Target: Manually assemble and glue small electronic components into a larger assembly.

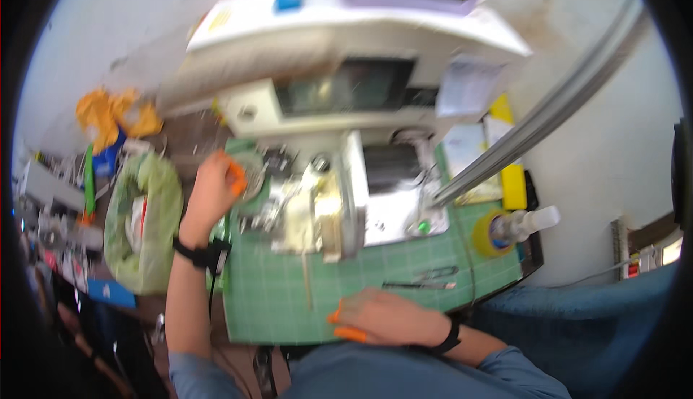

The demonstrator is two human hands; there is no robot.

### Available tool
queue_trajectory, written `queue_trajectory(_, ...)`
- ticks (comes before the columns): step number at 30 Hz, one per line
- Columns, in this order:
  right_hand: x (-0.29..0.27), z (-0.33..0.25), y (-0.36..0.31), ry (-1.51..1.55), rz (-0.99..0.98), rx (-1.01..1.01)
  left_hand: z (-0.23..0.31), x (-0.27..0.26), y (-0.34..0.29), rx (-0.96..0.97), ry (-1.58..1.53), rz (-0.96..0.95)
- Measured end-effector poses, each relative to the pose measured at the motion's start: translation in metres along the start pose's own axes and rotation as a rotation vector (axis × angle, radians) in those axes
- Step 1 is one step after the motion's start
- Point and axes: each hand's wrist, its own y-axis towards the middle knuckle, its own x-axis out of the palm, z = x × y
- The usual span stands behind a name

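My left hand [214, 186], with orange covers on its fingertips, reaches to the left rim of a round, shallow dish [254, 174] on the green mat. Its fingers are curled together in a pinch; blur hides what they hold, if anything. To the right of the dish stands a metal fixture [307, 215] with a pale block and several small parts. My right hand [390, 317] lies low over the front of the green cutting mat [271, 312], its orange-covered thumb and finger apart with nothing visible between them. Dark tweezers [419, 284] lie beyond that hand.
A bin with a pale green liner [148, 218] stands left of the mat. A white machine [245, 110] with a dark window fills the back. A grey metal bar [541, 117] slants across the right, above a pump bottle [505, 229]. A blue chair [577, 319] is at right.
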Motion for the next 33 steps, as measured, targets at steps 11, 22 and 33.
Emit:
queue_trajectory(11,-0.008,-0.004,0.004,-0.002,-0.058,0.025,0.008,-0.015,0.001,-0.140,-0.129,-0.077)
queue_trajectory(22,-0.005,-0.004,0.003,-0.018,0.003,-0.001,0.004,-0.006,0.008,0.067,0.008,-0.161)
queue_trajectory(33,-0.007,-0.003,0.006,-0.022,0.004,0.012,0.003,-0.015,0.012,-0.057,-0.150,-0.221)
